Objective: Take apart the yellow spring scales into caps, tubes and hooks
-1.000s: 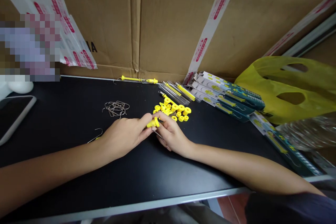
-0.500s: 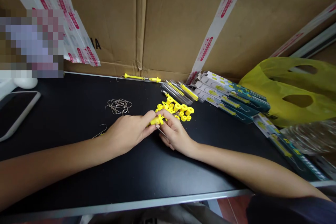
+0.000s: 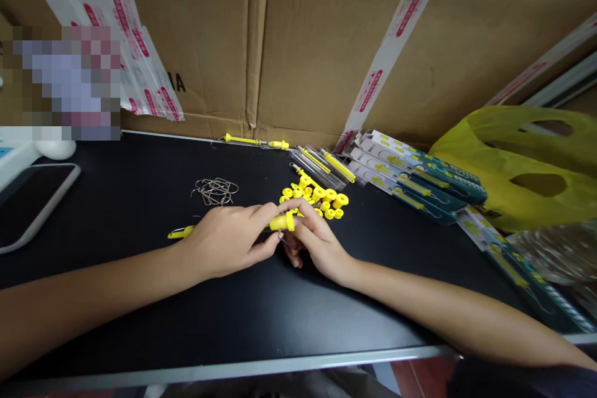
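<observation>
Near the middle of the black bench [image 3: 116, 298], the left hand [image 3: 224, 242] and right hand [image 3: 317, 242] meet, both pinching a slim yellow tool [image 3: 282, 222] whose tail end pokes out behind the left hand. This looks like mid-assembly, a part being fitted on the tool's end. The next move likely calls for a steady push, with loose yellow caps [image 3: 321, 196] just beyond toward the back edge.

Glossy yellow plastic caps [image 3: 321, 198] lie beside thin metal wire hooks [image 3: 215, 190] on a matt black tabletop [image 3: 140, 180], backed by rough brown cardboard [image 3: 303, 43].

A yellow plastic bag [image 3: 522, 161] lies right on the counter [image 3: 116, 199]; teal packets [image 3: 415, 177] beside it; perhaps a tablet [image 3: 28, 205] left.
</observation>
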`<act>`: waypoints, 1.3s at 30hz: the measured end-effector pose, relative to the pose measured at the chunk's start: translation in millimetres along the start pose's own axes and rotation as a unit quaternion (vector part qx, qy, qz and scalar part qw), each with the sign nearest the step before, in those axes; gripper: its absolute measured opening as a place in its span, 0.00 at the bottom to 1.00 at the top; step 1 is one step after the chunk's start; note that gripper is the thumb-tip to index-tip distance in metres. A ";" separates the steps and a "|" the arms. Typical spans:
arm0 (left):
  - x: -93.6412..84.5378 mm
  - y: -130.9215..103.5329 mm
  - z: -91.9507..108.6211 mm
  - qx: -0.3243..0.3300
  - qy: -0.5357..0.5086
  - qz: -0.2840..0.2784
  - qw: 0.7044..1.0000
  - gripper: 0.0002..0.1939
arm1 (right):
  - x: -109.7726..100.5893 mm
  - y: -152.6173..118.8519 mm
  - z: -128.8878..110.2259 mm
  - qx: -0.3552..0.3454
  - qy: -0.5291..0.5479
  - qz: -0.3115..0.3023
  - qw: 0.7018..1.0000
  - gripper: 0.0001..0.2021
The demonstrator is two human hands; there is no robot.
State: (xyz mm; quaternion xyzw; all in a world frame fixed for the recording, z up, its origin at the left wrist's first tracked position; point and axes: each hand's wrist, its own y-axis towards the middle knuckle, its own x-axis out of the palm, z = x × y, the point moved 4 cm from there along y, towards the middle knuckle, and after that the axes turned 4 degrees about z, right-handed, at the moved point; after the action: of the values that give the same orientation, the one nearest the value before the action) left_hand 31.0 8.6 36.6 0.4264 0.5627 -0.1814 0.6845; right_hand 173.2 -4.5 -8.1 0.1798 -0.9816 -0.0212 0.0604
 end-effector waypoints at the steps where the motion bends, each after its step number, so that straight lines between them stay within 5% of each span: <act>1: -0.6 -1.0 1.5 0.016 0.014 0.020 1.000 0.07 | -1.6 0.1 -0.9 0.001 -0.001 0.007 1.000 0.08; 7: 1.4 -9.4 13.5 0.151 0.130 0.086 0.976 0.05 | -10.9 2.1 -5.6 -0.044 -0.023 0.048 0.998 0.12; 16: 1.0 -15.0 18.2 0.185 0.139 0.127 0.964 0.04 | -9.7 1.8 -8.5 -0.099 -0.071 0.024 0.992 0.16; 29: 0.1 -13.7 19.9 0.180 0.129 0.130 0.967 0.05 | -9.1 0.5 -10.0 -0.105 -0.099 0.023 0.989 0.17; 39: 4.6 -5.2 3.8 0.061 0.052 0.093 0.992 0.09 | -3.8 -3.7 -6.5 -0.038 -0.041 -0.016 0.998 0.07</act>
State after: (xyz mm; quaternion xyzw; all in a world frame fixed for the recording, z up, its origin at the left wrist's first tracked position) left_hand 30.9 3.8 30.4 0.5268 0.5433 -0.1286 0.6409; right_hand 178.9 -6.7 -2.3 0.1917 -0.9788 -0.0668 0.0263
